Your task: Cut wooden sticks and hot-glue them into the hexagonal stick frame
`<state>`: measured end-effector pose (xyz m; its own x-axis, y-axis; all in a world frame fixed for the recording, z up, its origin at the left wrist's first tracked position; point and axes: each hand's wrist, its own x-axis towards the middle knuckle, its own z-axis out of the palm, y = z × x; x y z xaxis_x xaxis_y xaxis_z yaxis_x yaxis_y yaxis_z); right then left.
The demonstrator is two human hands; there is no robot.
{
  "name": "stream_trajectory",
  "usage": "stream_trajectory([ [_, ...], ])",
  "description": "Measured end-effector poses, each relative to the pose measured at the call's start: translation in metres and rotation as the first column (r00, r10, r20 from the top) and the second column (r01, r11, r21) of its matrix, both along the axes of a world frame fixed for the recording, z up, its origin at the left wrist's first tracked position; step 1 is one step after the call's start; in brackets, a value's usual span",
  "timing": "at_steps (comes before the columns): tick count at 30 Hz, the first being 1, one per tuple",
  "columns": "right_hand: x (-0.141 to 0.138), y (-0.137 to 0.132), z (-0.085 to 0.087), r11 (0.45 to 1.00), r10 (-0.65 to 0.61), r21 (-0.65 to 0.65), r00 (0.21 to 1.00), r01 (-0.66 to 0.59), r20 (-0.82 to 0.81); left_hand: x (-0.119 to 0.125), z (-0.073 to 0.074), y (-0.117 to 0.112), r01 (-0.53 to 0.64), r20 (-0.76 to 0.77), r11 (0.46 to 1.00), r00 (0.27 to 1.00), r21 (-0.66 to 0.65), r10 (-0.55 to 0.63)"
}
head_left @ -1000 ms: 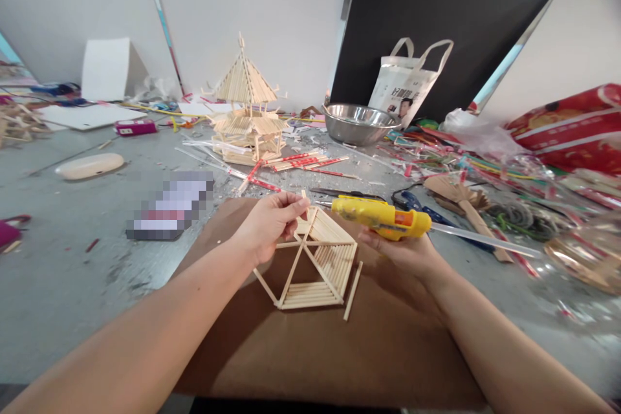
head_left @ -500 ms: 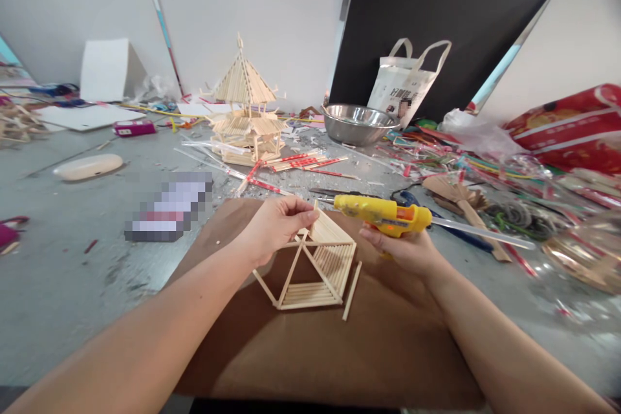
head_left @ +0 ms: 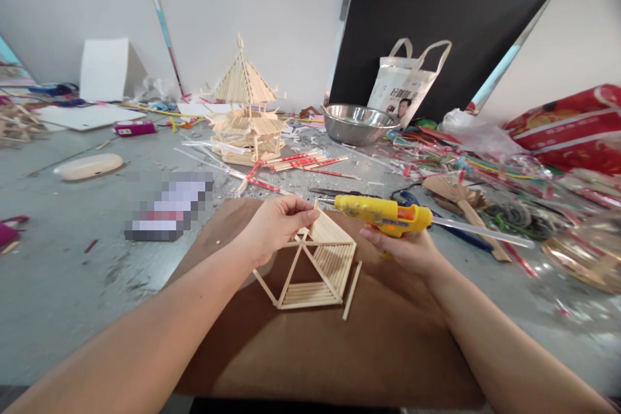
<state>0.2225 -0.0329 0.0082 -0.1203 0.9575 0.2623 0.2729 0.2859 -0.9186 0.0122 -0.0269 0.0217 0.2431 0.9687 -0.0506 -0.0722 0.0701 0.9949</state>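
Note:
My right hand (head_left: 407, 247) is wrapped round the yellow hot glue gun (head_left: 383, 212), a clear glue stick (head_left: 485, 233) jutting from its back. The nozzle points left, close to a short wooden stick (head_left: 315, 215) pinched upright in my left hand (head_left: 281, 223). Below that hand lies a six-sided frame (head_left: 310, 295) of pale wooden sticks, its spokes meeting at the centre. Rows of sticks fill some of its sections; my left hand hides the far left part. One loose stick (head_left: 352, 291) rests beside the frame's right edge.
Brown board (head_left: 310, 362) lies under the frame. Beyond it stand a stick pagoda (head_left: 247, 110), red-wrapped chopsticks (head_left: 301, 162) and a metal bowl (head_left: 359, 126). A phone-like slab (head_left: 169, 207) is at left. Pliers (head_left: 460, 233) and cluttered scraps lie at right.

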Motion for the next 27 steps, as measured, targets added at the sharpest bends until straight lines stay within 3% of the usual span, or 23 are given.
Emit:
stream_trajectory([
  [7,-0.001,0.000,0.003,1.000,0.012,-0.009,1.000,-0.012,-0.001,-0.001,0.001,0.002,-0.032,-0.030,0.999,0.999,0.044,0.033],
  [11,0.010,0.010,0.004,0.994,-0.105,-0.006,0.995,0.105,-0.003,-0.002,0.005,0.002,-0.034,-0.118,0.997,0.992,0.072,0.043],
  [15,0.028,0.025,0.001,0.958,-0.284,-0.037,0.958,0.285,0.034,-0.005,0.006,0.001,0.108,-0.245,0.991,0.966,0.075,-0.087],
  [18,0.036,0.032,-0.001,0.926,-0.355,-0.129,0.935,0.355,0.024,-0.008,0.004,0.001,0.238,-0.374,0.969,0.906,0.065,-0.198],
  [22,0.039,0.037,-0.003,0.902,-0.372,-0.277,0.921,0.331,-0.113,-0.013,0.001,0.002,0.364,-0.511,0.927,0.817,0.094,-0.269],
  [27,0.048,0.041,0.000,0.891,-0.402,-0.346,0.866,0.295,-0.298,-0.014,0.001,0.002,0.430,-0.536,0.900,0.779,0.078,-0.325],
])
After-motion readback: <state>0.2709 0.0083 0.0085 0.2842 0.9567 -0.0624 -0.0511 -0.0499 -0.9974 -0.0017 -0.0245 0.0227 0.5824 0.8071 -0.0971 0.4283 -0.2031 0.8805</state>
